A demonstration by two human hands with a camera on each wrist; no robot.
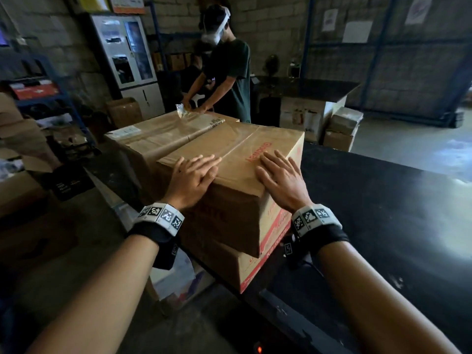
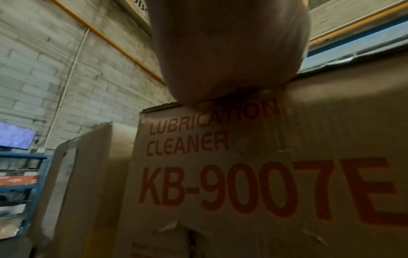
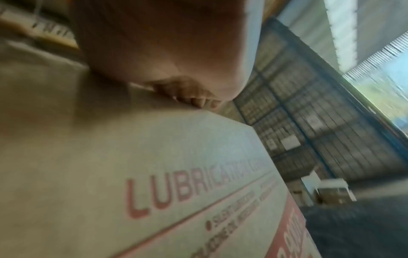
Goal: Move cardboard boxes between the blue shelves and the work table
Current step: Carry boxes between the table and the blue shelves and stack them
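Note:
A brown cardboard box (image 1: 237,159) with red lettering is stacked on a second box (image 1: 229,267) at the near corner of the black work table (image 1: 383,213). My left hand (image 1: 194,172) lies flat on the top box's near left edge, fingers straight. My right hand (image 1: 278,172) lies flat on its near right top, fingers spread. The left wrist view shows the box's printed side (image 2: 253,183) under my palm (image 2: 229,52). The right wrist view shows the box's right side (image 3: 176,192) below my palm (image 3: 165,43). Blue shelves (image 1: 51,98) stand at the left.
A larger taped box (image 1: 163,134) sits behind the stack on the table. A person in a dark shirt (image 1: 227,72) works at its far end. More boxes (image 1: 342,129) rest on the floor at the back right, and cartons (image 1: 23,139) crowd the left.

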